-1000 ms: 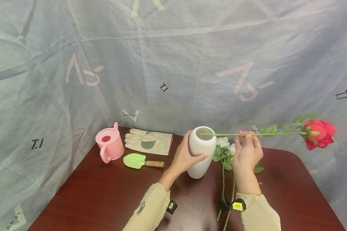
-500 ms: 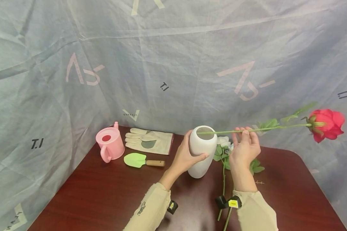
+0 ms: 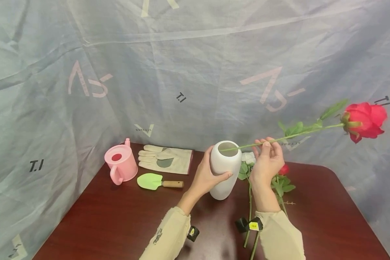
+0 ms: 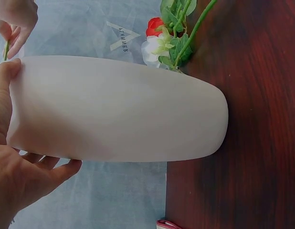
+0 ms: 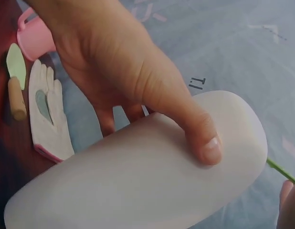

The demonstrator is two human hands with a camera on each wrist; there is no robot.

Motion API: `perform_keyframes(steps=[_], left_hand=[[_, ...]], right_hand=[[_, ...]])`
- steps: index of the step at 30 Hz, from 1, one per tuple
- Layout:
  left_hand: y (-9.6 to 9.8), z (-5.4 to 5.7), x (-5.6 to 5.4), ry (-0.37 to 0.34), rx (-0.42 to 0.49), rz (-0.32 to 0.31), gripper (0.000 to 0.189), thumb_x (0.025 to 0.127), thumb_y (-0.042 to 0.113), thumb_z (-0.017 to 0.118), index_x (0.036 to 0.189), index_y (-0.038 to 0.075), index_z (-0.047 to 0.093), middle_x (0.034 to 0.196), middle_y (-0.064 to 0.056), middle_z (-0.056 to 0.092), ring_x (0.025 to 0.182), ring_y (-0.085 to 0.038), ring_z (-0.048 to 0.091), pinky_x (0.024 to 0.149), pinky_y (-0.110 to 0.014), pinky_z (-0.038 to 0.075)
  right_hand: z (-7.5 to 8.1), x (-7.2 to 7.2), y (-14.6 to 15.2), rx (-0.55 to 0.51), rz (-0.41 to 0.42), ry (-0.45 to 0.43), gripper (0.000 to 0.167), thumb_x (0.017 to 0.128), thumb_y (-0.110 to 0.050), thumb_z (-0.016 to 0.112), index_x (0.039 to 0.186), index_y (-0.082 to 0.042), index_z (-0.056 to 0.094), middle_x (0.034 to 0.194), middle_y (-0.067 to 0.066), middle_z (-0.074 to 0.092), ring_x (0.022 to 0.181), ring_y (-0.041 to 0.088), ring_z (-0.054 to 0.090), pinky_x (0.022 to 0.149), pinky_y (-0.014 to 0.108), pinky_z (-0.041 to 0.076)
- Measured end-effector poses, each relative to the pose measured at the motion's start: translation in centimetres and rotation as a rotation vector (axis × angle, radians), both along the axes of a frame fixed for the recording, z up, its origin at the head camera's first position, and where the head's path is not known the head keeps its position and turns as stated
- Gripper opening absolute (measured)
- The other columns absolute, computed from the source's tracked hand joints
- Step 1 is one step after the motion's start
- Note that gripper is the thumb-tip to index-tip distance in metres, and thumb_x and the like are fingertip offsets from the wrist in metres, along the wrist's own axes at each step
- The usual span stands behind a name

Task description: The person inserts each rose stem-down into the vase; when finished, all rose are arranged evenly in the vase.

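In the head view a white vase (image 3: 225, 173) stands on the table, its mouth facing up. My left hand (image 3: 208, 176) grips it round the upper side, thumb across the front; the left wrist view shows the fingers on the far side of the vase (image 4: 119, 109). My right hand (image 3: 267, 164) pinches the green stem of a red rose (image 3: 365, 121) between thumb and fingers. The stem slants, its lower end inside the vase mouth and the bloom up at the right. Behind the right hand lie a white flower (image 3: 248, 157) and another red flower (image 3: 283, 169), partly hidden.
To the left stands a pink watering can (image 3: 121, 164). A pair of off-white work gloves (image 3: 165, 159) and a green trowel (image 3: 156, 181) with a wooden handle lie beside it. Grey cloth (image 3: 195, 72) hangs behind the dark red table (image 3: 126, 224).
The rose's bloom has risen, so its stem goes from nearly level to slanted. My right hand has shifted slightly left and up. My left hand keeps its grip on the vase.
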State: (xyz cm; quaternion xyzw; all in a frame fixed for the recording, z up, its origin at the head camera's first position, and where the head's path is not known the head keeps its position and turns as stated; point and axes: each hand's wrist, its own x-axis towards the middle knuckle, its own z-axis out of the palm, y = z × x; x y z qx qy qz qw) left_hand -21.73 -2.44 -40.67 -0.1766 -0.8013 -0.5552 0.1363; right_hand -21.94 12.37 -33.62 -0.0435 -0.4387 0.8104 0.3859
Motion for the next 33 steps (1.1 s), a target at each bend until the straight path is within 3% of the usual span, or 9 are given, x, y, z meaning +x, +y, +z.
perform_keyframes(steps=[5, 14, 22, 27, 33], left_hand=[[-0.2, -0.1, -0.1, 0.011, 0.002, 0.015, 0.095, 0.068, 0.034, 0.082, 0.144, 0.018, 0.026, 0.126, 0.0, 0.051, 0.107, -0.016, 0.052, 0.086, -0.04, 0.044], [-0.2, -0.2, -0.1, 0.011, 0.003, 0.003, 0.095, 0.069, 0.035, 0.081, 0.144, 0.02, 0.025, 0.126, 0.0, 0.051, 0.107, -0.016, 0.052, 0.085, -0.04, 0.044], [0.0, -0.2, -0.2, 0.011, 0.001, -0.005, 0.094, 0.069, 0.037, 0.08, 0.144, 0.021, 0.025, 0.126, 0.001, 0.05, 0.107, -0.016, 0.052, 0.085, -0.04, 0.044], [0.2, -0.2, -0.1, 0.014, -0.004, -0.006, 0.094, 0.069, 0.037, 0.081, 0.144, 0.021, 0.025, 0.125, 0.001, 0.05, 0.107, -0.016, 0.052, 0.085, -0.039, 0.044], [0.3, -0.3, -0.1, 0.013, 0.012, -0.019, 0.095, 0.07, 0.037, 0.081, 0.144, 0.022, 0.024, 0.126, 0.001, 0.049, 0.107, -0.016, 0.051, 0.085, -0.039, 0.044]], right_hand=[[0.2, -0.2, -0.6, 0.102, 0.004, 0.001, 0.011, 0.095, -0.004, 0.049, 0.102, 0.001, 0.056, 0.092, 0.013, 0.056, 0.086, 0.024, 0.06, 0.076, 0.033, 0.051], [0.4, -0.3, -0.8, 0.115, 0.002, -0.01, 0.014, 0.095, -0.003, 0.05, 0.105, 0.006, 0.055, 0.093, 0.015, 0.056, 0.087, 0.028, 0.06, 0.072, 0.03, 0.052], [0.4, -0.5, -1.3, 0.243, -0.004, -0.052, 0.013, 0.095, -0.006, 0.049, 0.103, 0.001, 0.058, 0.092, 0.015, 0.058, 0.085, 0.025, 0.062, 0.072, 0.03, 0.052], [0.2, -0.7, -1.7, 0.297, -0.004, -0.056, 0.013, 0.095, -0.002, 0.048, 0.102, 0.002, 0.058, 0.092, 0.021, 0.058, 0.084, 0.028, 0.062, 0.071, 0.033, 0.052], [1.4, 0.6, -2.2, 0.387, 0.009, -0.086, 0.014, 0.094, 0.004, 0.047, 0.102, 0.009, 0.057, 0.088, 0.014, 0.059, 0.086, 0.036, 0.06, 0.076, 0.034, 0.051]])
